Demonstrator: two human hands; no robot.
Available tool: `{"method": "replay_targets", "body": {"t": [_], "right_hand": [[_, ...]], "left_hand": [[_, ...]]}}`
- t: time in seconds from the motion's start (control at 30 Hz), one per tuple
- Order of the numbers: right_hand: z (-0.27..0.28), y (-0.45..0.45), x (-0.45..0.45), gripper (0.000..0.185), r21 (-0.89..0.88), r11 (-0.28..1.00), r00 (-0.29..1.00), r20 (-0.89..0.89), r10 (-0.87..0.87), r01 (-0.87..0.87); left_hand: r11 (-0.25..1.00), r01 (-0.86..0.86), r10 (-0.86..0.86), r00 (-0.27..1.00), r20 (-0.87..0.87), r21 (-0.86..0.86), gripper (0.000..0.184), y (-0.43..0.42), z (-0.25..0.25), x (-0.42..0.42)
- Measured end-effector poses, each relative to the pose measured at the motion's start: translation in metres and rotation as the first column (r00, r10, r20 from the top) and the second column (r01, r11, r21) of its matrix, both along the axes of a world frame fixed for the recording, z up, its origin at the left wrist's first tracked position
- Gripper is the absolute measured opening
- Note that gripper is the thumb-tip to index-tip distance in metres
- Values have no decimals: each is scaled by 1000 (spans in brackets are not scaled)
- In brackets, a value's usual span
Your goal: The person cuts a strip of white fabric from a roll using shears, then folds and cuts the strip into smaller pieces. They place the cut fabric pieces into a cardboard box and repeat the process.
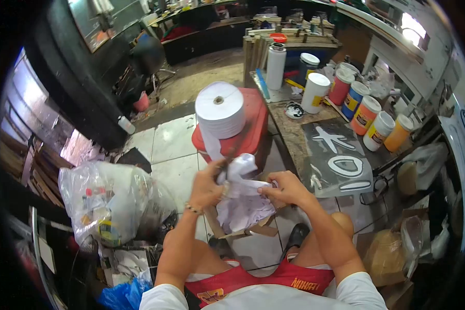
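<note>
A large roll of white strip (219,111) stands on the lid of a red cooler box (256,111). From the roll, a loose length hangs down toward my left hand (207,185), whose curled fingers hold the white strip (243,166); motion blurs them a little. A dark blurred streak lies just above that hand, too smeared to name. My right hand (285,188) pinches a flat part of the strip between thumb and fingers. Below both hands, a cardboard box (266,229) between my feet holds a pile of white pieces (243,211).
To the right, a low worktable (289,124) carries several paint tubs (364,113) and a dark sheet with white lettering (338,157). A bulging clear plastic bag (113,199) sits at left, above a blue bag (124,294). Cardboard (387,258) lies at lower right.
</note>
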State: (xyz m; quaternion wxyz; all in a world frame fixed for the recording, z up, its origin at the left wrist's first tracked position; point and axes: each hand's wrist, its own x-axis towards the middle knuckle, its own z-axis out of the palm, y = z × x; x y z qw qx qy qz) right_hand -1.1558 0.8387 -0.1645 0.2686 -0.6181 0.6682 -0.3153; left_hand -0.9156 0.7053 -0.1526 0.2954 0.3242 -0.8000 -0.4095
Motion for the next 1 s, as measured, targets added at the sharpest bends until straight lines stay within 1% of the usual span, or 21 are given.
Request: {"method": "replay_targets", "body": {"t": [0.07, 0.1, 0.13, 0.2, 0.27, 0.3, 0.33, 0.37, 0.43, 0.47, 0.53, 0.57, 0.6, 0.67, 0.7, 0.73, 0.8, 0.87, 0.93, 0.97, 1.0], "right_hand": [[7, 5, -11, 47, 37, 999, 999, 39, -14, 12], [-3, 3, -19, 40, -43, 999, 999, 32, 2, -1], [-8, 2, -21, 40, -41, 999, 999, 44, -14, 16], [-8, -8, -19, 43, -93, 995, 917, 399, 11, 29], [13, -19, -9, 41, -112, 994, 908, 418, 33, 15], [10, -31, -1, 37, -198, 977, 728, 682, 77, 82], [7, -42, 5, 35, -255, 952, 475, 867, 148, 170], [4, -53, 9, 35, -257, 951, 474, 868, 149, 173], [-2, -76, 8, 34, -254, 920, 449, 888, 100, 298], [-10, -87, 7, 34, -265, 915, 449, 887, 107, 306], [-32, -103, 5, 33, -197, 897, 452, 892, -3, 396], [-39, -104, 3, 32, -182, 903, 496, 867, -39, 389], [-45, -104, -1, 32, -176, 902, 485, 874, -42, 394], [-56, -101, -8, 32, -154, 921, 579, 811, -89, 357], [-57, -97, -10, 33, -184, 915, 591, 803, -71, 360], [-61, -92, -13, 33, -192, 918, 595, 802, -58, 348], [-68, -85, -18, 35, -117, 941, 519, 852, -68, 316], [-62, -70, -21, 34, -21, 963, 376, 923, -85, 268], [-50, -62, -21, 31, 146, 958, 257, 943, -210, 248], [-51, -61, -23, 31, 137, 964, 280, 939, -200, 229], [-54, -59, -26, 29, 151, 969, 177, 966, -186, 196]], "left_hand": [[997, -49, 45, 996, -71, -55, 58, -52, -7, 7], [986, -107, 101, 993, -55, -129, 56, -60, 22, 1], [965, -166, 159, 986, -47, -203, 54, -70, 56, -9], [902, -201, 170, 979, -113, -381, 50, -117, 87, -32], [768, -286, 217, 958, -188, -573, 47, -159, 105, -61], [741, -303, 256, 952, -166, -599, 46, -168, 118, -78], [714, -320, 297, 944, -145, -623, 45, -175, 129, -92], [713, -317, 293, 945, -144, -626, 45, -191, 130, -101], [667, -353, 566, 813, 138, -656, 41, -226, 120, -116], [662, -346, 561, 817, 133, -665, 41, -225, 116, -120], [631, -484, 623, 782, 25, -606, 38, -205, 97, -109], [674, -443, 557, 830, 13, -591, 38, -191, 86, -98], [716, -401, 491, 871, 3, -572, 38, -175, 72, -83], [845, -347, 343, 936, -86, -408, 40, -130, 43, -55], [940, -276, 257, 959, -118, -198, 44, -110, 26, -40], [983, -181, 181, 968, -174, 13, 49, -92, 10, -27], [934, -103, 182, 961, -206, 343, 58, -58, -16, -8], [878, -13, 147, 958, -246, 478, 59, -28, -35, 3], [842, -11, 184, 946, -267, 540, 60, -1, -40, 2], [844, -20, 204, 936, -286, 536, 60, 2, -37, -2], [799, 46, 157, 947, -281, 599, 60, 4, -34, -6]]}}
